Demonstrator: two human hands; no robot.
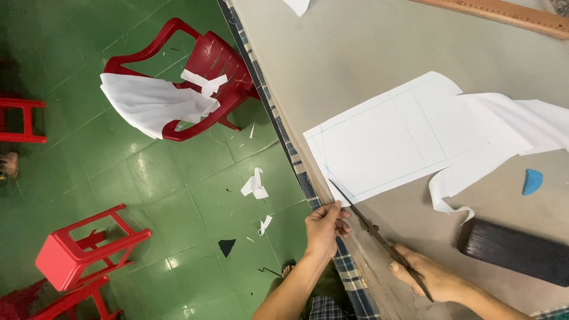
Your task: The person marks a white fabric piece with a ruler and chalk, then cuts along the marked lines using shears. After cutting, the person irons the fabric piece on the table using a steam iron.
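A cut is being started at the near corner of the white fabric (385,142), which is lying flat on the table (355,53) with blue chalk lines marked across it and one end trailing off to the right in loose folds. The scissors (379,237) are being held in the right hand (435,278), whose grip is being kept closed around the handles; the blades are being pointed at the corner where the marked lines meet, with the tip just touching the cloth edge. The left hand (325,228) is being rested on the checked table edge (302,178) just beside that corner, its fingers curled against the edge and holding nothing that can be made out.

By the look of it, cutting along the chalk line is the step in hand, barely begun. The next move would likely call for the blades to be kept on the line while the cloth is being held flat near the cut.

A blue chalk piece (532,181), a dark block (515,252) and a wooden ruler (504,13) are being kept on the grey table. Below, a green tiled floor (178,189) is being littered with white scraps (255,185); a red plastic chair (201,77) draped with white cloth and red stools (83,249) are standing there.
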